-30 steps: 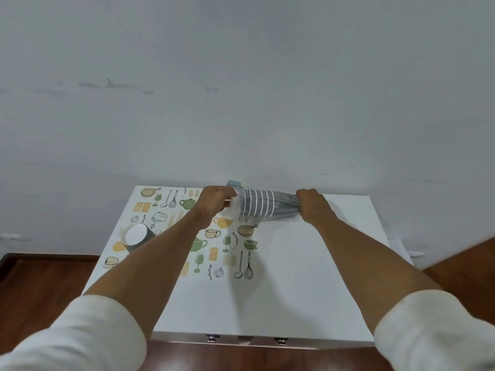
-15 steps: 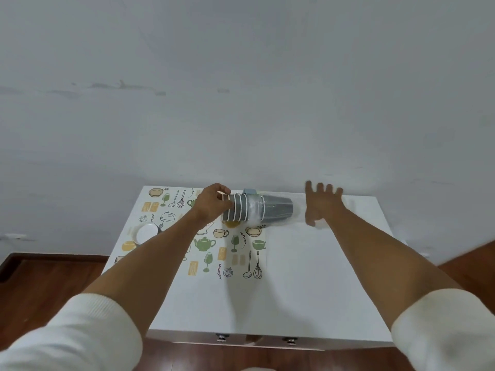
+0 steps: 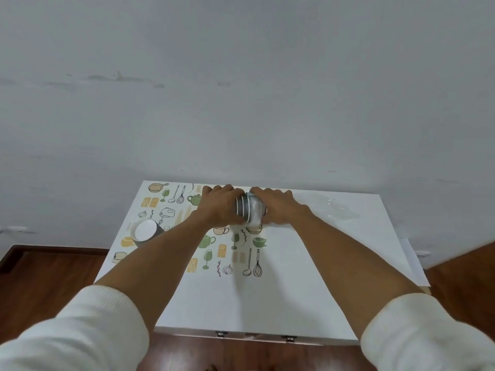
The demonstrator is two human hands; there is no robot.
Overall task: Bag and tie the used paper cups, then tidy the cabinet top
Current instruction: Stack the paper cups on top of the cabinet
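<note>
Paper cups (image 3: 247, 212), nested in a grey stack and lying sideways near the back edge of the worktop (image 3: 308, 277), gripped from both ends: left hand (image 3: 221, 207) curled round the rim end, right hand (image 3: 278, 208) wrapped over the base end, where clear plastic bag (image 3: 332, 207) film clung. Left of that stack, a single cup (image 3: 146, 232) tipped on the printed mat (image 3: 171, 210).

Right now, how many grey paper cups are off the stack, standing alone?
1: a lone grey paper cup on the cabinet top's left side. The rest sit nested between the left hand and right hand, their number unclear.
</note>
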